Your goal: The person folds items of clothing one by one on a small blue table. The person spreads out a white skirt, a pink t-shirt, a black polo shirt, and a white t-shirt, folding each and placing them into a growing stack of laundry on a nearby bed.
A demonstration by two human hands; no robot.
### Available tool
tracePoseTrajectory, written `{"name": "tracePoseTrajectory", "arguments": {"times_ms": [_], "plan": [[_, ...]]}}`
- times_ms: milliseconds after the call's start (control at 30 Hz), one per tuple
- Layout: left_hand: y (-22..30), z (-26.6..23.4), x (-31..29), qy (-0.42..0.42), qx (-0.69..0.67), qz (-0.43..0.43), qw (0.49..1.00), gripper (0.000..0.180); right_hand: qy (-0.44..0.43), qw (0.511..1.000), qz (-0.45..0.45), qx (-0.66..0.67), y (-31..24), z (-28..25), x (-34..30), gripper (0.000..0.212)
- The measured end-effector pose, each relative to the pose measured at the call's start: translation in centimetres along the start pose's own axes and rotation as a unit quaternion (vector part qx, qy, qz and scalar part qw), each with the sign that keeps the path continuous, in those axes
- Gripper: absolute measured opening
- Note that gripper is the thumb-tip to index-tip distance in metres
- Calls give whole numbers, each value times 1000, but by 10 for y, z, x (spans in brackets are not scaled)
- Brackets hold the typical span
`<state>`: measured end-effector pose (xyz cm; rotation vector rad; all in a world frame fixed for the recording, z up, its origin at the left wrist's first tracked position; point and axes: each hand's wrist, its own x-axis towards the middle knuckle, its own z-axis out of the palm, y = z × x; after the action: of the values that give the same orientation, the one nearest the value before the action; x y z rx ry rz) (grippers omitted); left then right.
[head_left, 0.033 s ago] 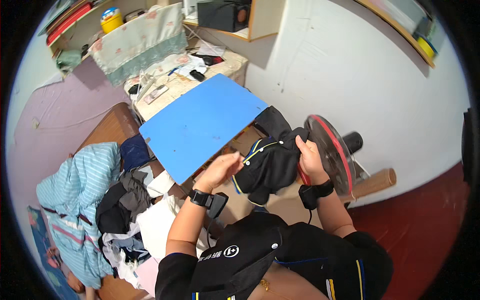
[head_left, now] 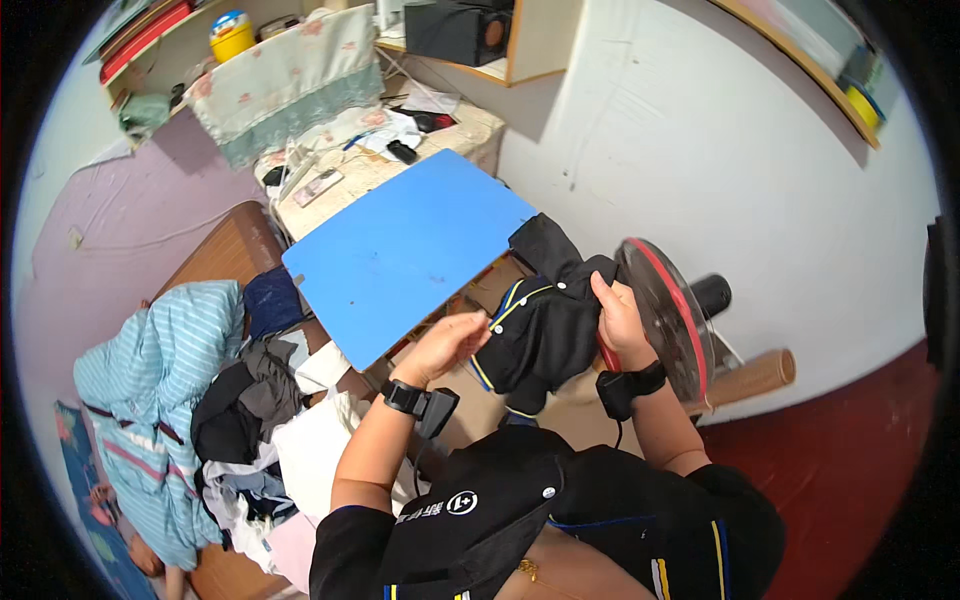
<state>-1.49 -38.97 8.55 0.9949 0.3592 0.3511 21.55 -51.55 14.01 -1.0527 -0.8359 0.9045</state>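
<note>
In front of my chest hangs a black shirt [head_left: 545,345] with yellow, white and blue trim and white buttons, bunched up. My right hand [head_left: 622,320] is closed on its upper part, thumb lying on top of the cloth. At the shirt's left edge, the fingers of my left hand [head_left: 452,345] are pinched together by the trimmed strip; their tips partly hide the grip. One black flap of the shirt [head_left: 543,243] reaches up to the corner of a blue board [head_left: 410,255]. Both wrists wear black straps with a small box.
A fan [head_left: 665,320] with a red rim stands just right of my right hand, beside a brown roll [head_left: 755,380]. Piled clothes [head_left: 240,410] and a striped blue quilt [head_left: 185,350] lie at the left. Behind the board is a cluttered table [head_left: 300,215].
The view has shifted slightly. The shirt's lower part has swung a little to the right, and my left fingertips have moved slightly. My right hand keeps its hold.
</note>
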Motion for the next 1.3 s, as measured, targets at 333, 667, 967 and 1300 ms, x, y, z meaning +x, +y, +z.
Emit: {"name": "tracePoseTrajectory", "arguments": {"times_ms": [333, 667, 967, 1300], "plan": [[29, 24, 142, 62, -30, -16, 998, 33, -130, 989, 44, -55, 15, -54, 184, 35], [80, -32, 172, 302, 49, 70, 949, 32, -193, 968, -19, -158, 41, -54, 303, 49], [169, -204, 112, 545, 328, -19, 771, 34, -189, 952, -5, -240, 56, 9, 332, 47], [306, -329, 153, 547, 449, 77, 702, 32, -203, 921, 13, -332, 110, 130, 345, 47]]}}
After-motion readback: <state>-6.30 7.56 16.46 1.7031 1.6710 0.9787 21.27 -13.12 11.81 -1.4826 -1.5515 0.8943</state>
